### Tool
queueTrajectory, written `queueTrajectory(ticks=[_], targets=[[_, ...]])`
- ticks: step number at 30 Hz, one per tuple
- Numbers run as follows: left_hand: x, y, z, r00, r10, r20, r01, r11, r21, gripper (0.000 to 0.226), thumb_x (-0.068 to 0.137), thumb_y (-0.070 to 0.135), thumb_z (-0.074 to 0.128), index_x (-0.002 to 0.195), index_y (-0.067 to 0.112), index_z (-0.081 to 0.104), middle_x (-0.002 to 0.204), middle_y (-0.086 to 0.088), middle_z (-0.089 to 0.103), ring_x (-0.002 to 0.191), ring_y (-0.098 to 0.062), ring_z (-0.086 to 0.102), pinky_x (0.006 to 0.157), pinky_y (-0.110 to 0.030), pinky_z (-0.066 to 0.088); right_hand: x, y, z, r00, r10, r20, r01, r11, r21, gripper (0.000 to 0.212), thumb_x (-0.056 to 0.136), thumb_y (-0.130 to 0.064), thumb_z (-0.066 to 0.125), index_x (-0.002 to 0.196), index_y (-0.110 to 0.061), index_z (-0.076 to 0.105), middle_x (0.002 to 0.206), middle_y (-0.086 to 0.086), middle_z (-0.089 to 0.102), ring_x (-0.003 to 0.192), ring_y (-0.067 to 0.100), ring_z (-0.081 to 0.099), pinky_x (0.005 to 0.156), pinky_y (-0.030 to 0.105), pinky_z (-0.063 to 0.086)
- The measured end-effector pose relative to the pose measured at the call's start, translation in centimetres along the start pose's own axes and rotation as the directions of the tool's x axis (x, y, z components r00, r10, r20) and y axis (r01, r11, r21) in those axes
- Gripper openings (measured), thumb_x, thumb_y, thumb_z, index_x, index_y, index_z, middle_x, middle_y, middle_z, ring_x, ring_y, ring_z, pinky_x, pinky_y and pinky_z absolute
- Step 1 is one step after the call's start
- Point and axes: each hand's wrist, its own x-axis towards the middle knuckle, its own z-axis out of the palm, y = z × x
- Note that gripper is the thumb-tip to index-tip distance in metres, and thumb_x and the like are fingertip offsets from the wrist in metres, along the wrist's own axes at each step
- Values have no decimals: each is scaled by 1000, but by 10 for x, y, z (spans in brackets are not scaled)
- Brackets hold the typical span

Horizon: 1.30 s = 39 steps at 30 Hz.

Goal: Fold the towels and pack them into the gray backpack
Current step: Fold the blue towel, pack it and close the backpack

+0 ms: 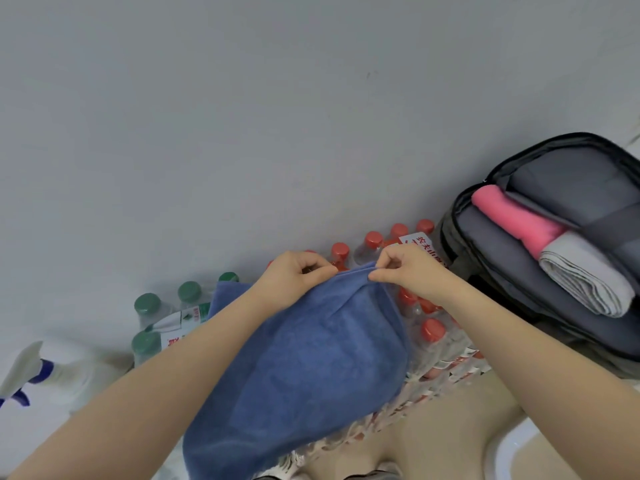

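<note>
Left hand (294, 275) and right hand (405, 271), close together, each pinch the top edge of the blue towel (298, 358), which hangs below them. Beyond the hands: red-capped bottles (372, 242) with illegible red labelling. Right of the right hand: open gray backpack (512, 258) holding a pink towel (512, 220) and a gray towel (585, 275).

2 bare forearms — no sleeves, rings or watch — left hand (294, 271), right hand (405, 268)

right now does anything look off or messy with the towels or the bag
Nothing is spilled or damaged. The only oddity: the blue towel, pinched by the left hand and right hand, is being folded over packs of bottled water rather than a flat surface.
</note>
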Motion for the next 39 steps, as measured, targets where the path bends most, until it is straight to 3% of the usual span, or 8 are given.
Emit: queueTrajectory(ticks=[6,12,17,23,27,31,35,39], targets=[[-8,-8,-16,993,-62,104,58,998,35,19,86,20,64,70,9,61,56,17,56,55,1,46,59,-13,39,-2,-2,-3,996,25,-84,-3,969,247,23,81,2,64,68,-17,58,68,-1,60,65,9,54,66,22,44],[-23,-15,-42,949,-177,262,52,905,423,27,87,26,61,70,9,51,63,4,44,57,-8,37,55,-16,31,-9,-9,-2,993,63,-97,-8,873,488,20,89,1,54,74,-12,56,73,5,56,66,13,51,62,23,41],[-41,-17,-55,955,-275,107,168,804,571,32,87,34,59,69,8,51,65,-2,46,60,-15,39,57,-27,31,-17,-15,-1,981,67,-185,54,810,584,22,89,0,52,72,-12,56,67,1,57,59,8,53,54,16,43],[-67,25,-57,993,-114,-10,104,862,497,30,81,29,68,63,18,48,60,7,47,58,-8,42,55,-23,33,-31,-22,-5,944,168,-283,130,601,789,24,93,-2,48,71,-13,49,71,4,53,59,12,53,52,20,46],[-103,47,-46,995,-94,37,65,880,471,41,69,50,69,63,13,50,57,10,44,59,-9,40,60,-25,33,-52,-18,-16,932,152,-329,174,607,775,25,93,-2,47,71,-15,48,73,5,53,67,16,51,64,28,44],[-140,56,-17,963,-212,164,50,742,669,52,56,62,52,61,10,50,69,-13,49,65,-20,45,63,-37,39,-87,-11,-24,946,79,-315,181,677,714,24,94,-4,46,73,-15,48,78,5,53,76,19,51,68,30,42],[-180,53,6,969,-245,31,156,705,692,38,73,44,63,76,7,61,91,-15,61,100,-27,53,86,-41,44,-125,1,-25,954,84,-286,178,609,773,25,96,-2,41,74,-14,46,76,3,50,71,13,49,65,24,41],[-214,55,29,980,-9,-198,133,772,622,35,78,44,66,90,12,72,96,-3,65,101,-17,45,96,-30,35,-155,20,-26,951,136,-279,139,617,775,22,96,-4,43,77,-15,48,79,2,51,71,11,49,66,23,42]])
